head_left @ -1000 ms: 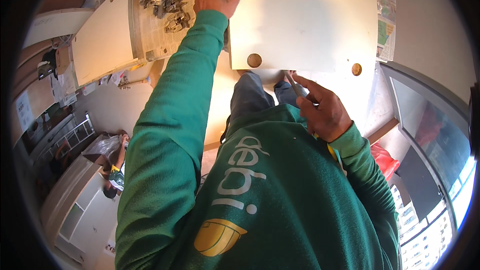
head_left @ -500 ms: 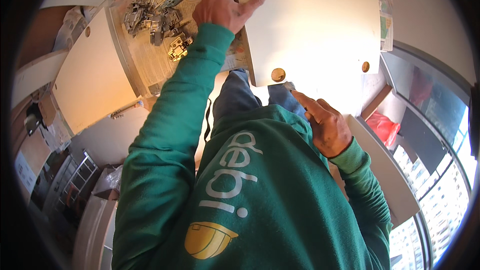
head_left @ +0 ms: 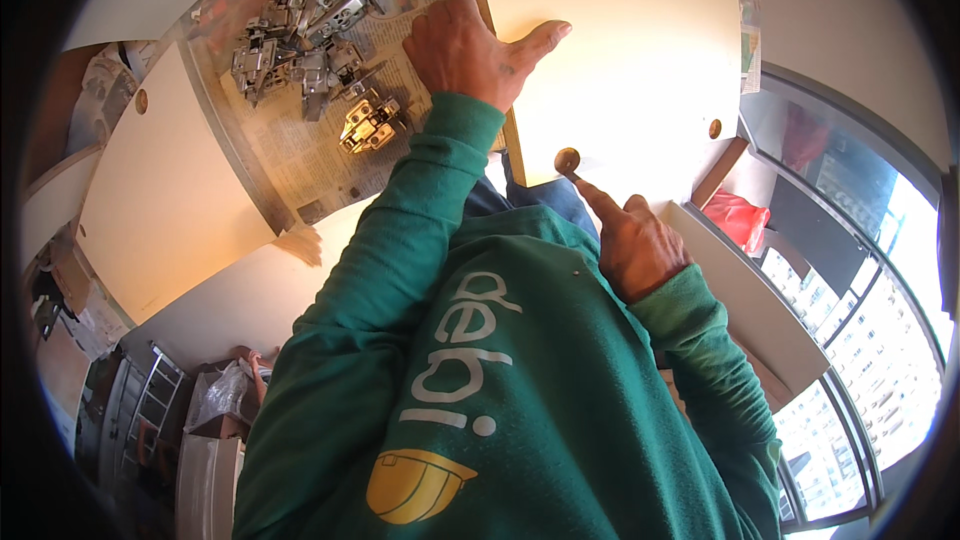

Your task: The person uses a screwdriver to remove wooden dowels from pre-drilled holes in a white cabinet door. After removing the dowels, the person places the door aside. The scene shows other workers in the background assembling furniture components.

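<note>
A pale board lies before me with a round cup hole near its front edge and another hole at its right corner. My left hand grips the board's left edge, fingers curled at the side and thumb stretched over the face. My right hand is closed, its index finger pointing along a slim, dark-tipped tool that reaches the nearer hole. Most of that tool is hidden, so its kind is unclear. Left of my left hand, a pile of metal cabinet hinges rests on newspaper.
Some gold-lit hinges lie apart from the pile. Another pale board with a round hole stands at the left. To the right are a red bag and a window. A plastic-covered box sits at the lower left.
The right hand has brought the tool's tip from below the board's front edge up to the nearer hole. My view has shifted slightly; the left hand stays at the board's left edge.
</note>
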`<move>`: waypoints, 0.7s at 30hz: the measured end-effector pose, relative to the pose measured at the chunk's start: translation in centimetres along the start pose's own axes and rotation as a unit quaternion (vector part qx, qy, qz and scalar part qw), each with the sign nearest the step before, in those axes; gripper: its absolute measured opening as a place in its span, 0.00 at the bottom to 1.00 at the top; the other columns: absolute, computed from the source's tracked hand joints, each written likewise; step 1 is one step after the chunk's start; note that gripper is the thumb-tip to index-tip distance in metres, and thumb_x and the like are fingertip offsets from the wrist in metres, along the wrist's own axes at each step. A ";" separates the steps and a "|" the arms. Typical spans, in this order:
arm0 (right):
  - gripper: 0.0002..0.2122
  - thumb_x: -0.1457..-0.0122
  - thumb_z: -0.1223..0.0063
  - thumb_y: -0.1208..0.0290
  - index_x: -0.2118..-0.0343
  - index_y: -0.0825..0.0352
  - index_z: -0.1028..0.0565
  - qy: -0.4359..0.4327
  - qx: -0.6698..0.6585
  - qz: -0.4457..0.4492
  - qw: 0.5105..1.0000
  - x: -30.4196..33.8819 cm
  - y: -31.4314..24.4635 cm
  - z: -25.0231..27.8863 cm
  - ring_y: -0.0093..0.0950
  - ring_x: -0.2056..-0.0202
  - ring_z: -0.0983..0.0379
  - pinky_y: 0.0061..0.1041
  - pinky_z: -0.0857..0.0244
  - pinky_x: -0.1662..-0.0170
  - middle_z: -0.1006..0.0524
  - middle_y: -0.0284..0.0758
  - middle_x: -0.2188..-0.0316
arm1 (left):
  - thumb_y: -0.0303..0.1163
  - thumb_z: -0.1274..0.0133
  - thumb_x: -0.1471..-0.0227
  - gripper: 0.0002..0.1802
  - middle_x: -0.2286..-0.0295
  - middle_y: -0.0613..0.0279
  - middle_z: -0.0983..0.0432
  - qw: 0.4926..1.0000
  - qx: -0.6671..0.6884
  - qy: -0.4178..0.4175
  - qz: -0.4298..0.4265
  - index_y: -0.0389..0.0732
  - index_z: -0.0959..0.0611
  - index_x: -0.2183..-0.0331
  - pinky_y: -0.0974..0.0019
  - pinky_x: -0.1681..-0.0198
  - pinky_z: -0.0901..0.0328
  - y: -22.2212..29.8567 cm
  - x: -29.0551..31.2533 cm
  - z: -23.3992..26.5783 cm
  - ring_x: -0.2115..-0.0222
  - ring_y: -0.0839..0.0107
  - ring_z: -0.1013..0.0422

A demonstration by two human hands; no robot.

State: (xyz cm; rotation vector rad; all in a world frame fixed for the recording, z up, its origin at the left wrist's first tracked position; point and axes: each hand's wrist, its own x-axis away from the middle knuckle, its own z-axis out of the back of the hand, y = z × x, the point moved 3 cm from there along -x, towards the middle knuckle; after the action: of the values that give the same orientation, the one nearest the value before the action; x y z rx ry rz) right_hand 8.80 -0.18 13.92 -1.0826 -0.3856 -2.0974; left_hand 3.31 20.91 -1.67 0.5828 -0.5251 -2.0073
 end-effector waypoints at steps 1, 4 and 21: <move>0.24 0.34 0.54 0.70 0.34 0.52 0.30 -0.017 0.003 0.000 1.000 -0.1 0.0 0.0 0.55 0.66 0.19 0.52 0.25 0.57 0.25 0.54 0.64 | 0.78 0.33 0.68 0.49 0.73 0.49 0.26 1.000 -0.005 0.003 -0.005 0.36 0.23 0.72 0.46 0.62 0.38 0.1 -0.1 0.1 0.67 0.52 0.29; 0.24 0.34 0.54 0.68 0.34 0.52 0.30 -0.022 0.002 -0.015 1.000 -0.6 0.0 0.4 0.55 0.66 0.18 0.53 0.25 0.57 0.25 0.55 0.62 | 0.78 0.32 0.69 0.49 0.73 0.49 0.25 1.000 -0.008 0.001 0.001 0.36 0.22 0.71 0.45 0.62 0.38 0.2 -0.2 0.1 0.67 0.51 0.28; 0.21 0.32 0.58 0.70 0.37 0.56 0.27 0.014 0.096 0.029 0.995 -0.9 -0.9 1.4 0.48 0.68 0.17 0.45 0.22 0.63 0.23 0.54 0.63 | 0.84 0.39 0.67 0.52 0.78 0.51 0.22 0.994 -0.017 -0.109 0.016 0.36 0.17 0.75 0.48 0.65 0.37 0.0 -1.9 0.9 0.73 0.54 0.26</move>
State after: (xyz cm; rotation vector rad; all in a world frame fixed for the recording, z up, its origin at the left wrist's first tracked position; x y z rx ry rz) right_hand 9.32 1.61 14.08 -0.9391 -0.5244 -1.9777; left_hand 3.57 22.72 -0.62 0.3346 -0.6260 -2.0578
